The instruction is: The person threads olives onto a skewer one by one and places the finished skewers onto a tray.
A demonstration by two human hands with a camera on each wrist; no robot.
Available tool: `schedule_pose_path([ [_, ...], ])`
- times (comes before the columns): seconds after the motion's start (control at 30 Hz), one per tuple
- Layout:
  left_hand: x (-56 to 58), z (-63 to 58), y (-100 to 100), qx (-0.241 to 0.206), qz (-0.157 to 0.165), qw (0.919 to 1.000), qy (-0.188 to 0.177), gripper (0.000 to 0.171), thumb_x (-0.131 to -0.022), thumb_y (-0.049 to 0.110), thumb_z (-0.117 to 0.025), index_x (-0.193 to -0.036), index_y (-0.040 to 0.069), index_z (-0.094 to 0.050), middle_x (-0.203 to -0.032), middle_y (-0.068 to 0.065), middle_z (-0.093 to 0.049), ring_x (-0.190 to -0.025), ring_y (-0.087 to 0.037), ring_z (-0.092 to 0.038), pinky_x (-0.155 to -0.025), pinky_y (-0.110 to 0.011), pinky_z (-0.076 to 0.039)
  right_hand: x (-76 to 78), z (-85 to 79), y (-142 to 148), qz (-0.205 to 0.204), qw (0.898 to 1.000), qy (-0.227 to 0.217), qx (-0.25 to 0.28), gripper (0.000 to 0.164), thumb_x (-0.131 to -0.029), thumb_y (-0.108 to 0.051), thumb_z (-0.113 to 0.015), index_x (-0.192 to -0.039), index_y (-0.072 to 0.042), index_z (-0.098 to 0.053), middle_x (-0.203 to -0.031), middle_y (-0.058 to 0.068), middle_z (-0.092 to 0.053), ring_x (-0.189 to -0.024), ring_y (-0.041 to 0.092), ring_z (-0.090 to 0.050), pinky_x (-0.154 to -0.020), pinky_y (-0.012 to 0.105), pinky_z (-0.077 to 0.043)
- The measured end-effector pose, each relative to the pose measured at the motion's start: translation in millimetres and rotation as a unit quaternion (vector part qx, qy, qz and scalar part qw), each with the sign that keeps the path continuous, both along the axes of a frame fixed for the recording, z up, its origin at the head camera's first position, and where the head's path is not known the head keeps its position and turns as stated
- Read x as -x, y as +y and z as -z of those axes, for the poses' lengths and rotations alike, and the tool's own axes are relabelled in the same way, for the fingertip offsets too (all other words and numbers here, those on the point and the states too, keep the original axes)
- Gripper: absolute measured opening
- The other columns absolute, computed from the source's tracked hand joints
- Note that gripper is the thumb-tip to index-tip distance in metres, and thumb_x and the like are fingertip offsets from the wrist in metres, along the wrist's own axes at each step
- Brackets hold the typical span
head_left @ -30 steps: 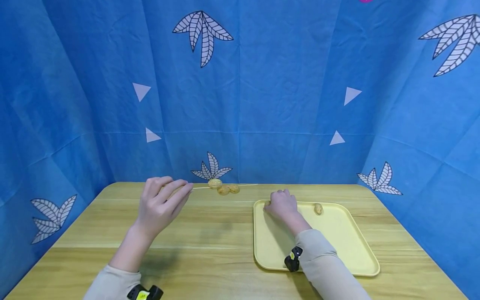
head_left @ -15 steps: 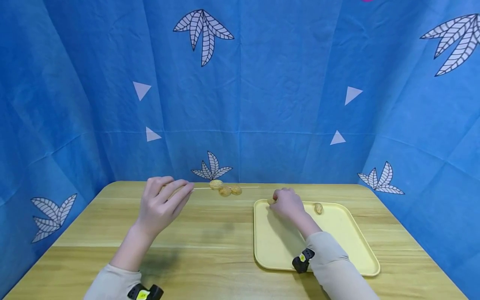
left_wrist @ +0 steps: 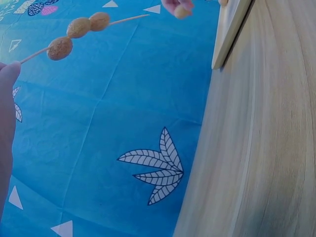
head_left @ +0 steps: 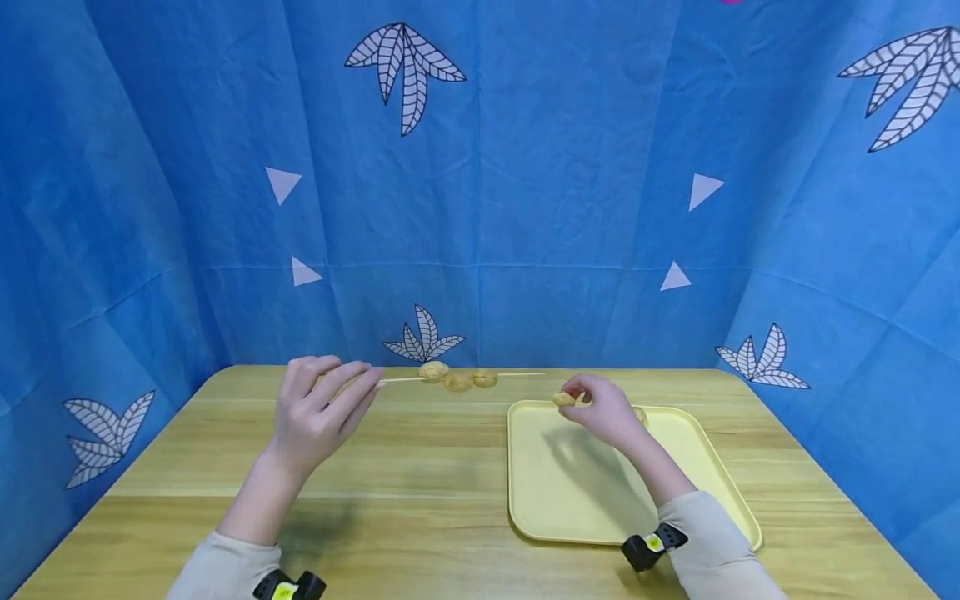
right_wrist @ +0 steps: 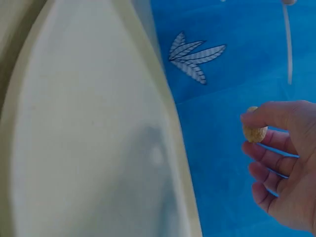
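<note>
My left hand point(head_left: 321, 410) pinches the end of a thin wooden skewer point(head_left: 521, 374), held roughly level above the table. Three tan, rough-skinned oval balls point(head_left: 458, 382) are threaded along its middle, and its bare tip points right. Seen from the left wrist, the balls point(left_wrist: 59, 48) sit close together on the stick. My right hand point(head_left: 609, 410) pinches a similar tan ball point(head_left: 564, 399) between thumb and fingers, over the far left part of the yellow tray. In the right wrist view, that ball point(right_wrist: 254, 129) is off the skewer's tip point(right_wrist: 289, 64), the other fingers loosely bent.
The yellow tray point(head_left: 547, 508) lies on the right half of the wooden table point(head_left: 405, 533). Another tan ball point(head_left: 641, 415) rests near its far edge, partly behind my right hand. A blue curtain point(head_left: 555, 183) with white leaf prints hangs behind the table.
My right hand has lifted the ball from the tray's far left corner and moved slightly right with it. My left hand has barely moved; the skewer's tip extends slightly farther right.
</note>
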State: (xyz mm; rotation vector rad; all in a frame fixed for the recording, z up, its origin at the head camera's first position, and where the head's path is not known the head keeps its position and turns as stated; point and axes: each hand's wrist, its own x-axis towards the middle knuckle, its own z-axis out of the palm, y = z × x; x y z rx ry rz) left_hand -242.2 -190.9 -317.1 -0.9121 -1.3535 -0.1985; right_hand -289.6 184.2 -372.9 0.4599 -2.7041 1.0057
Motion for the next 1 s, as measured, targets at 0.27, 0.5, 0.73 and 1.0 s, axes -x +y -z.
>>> schedule_pose_path([
  [0.27,-3.3,-3.0,5.9,-0.012,0.021,0.9994,0.025,0.021,-0.093,0.016,-0.065,-0.082,0.001,-0.076,-0.076,-0.012,-0.071,-0.069,-0.029,-0.050,-0.058,-0.040,-0.035,-15.9,-11.9,14.1,0.007,0.999,-0.001,0.034,0.024,-0.084,-0.016,-0.073,-0.106,-0.008,-0.067,-0.099,0.008,-0.068,-0.094,0.024,-0.056,-0.074,0.033,-0.044],
  [0.5,-6.0,-4.9,13.1,-0.014,0.042,0.9981,0.042,0.020,-0.093,0.014,-0.066,-0.080,0.001,-0.076,-0.074,-0.012,-0.071,-0.068,-0.028,-0.050,-0.057,-0.039,-0.035,-24.0,-17.4,21.0,0.001,0.999,0.015,0.034,0.022,-0.085,-0.017,-0.073,-0.105,-0.009,-0.069,-0.097,0.006,-0.067,-0.091,0.020,-0.054,-0.070,0.028,-0.042],
  [0.73,-8.5,-6.9,18.3,-0.014,0.059,0.9970,0.049,0.020,-0.092,0.013,-0.066,-0.079,0.001,-0.075,-0.073,-0.012,-0.070,-0.068,-0.028,-0.051,-0.057,-0.039,-0.036,-26.5,-19.6,26.9,-0.001,1.000,0.011,0.029,0.023,-0.085,-0.017,-0.073,-0.106,-0.008,-0.069,-0.097,0.007,-0.067,-0.090,0.019,-0.053,-0.067,0.026,-0.042],
  [1.0,-10.1,-11.4,25.8,-0.005,0.083,0.9949,0.058,0.017,-0.091,0.012,-0.067,-0.080,0.001,-0.075,-0.073,-0.012,-0.070,-0.067,-0.027,-0.051,-0.057,-0.037,-0.037,-29.6,-22.7,28.5,-0.011,0.999,0.004,0.036,0.025,-0.086,-0.018,-0.073,-0.109,-0.008,-0.069,-0.100,0.007,-0.067,-0.091,0.020,-0.052,-0.068,0.026,-0.043],
])
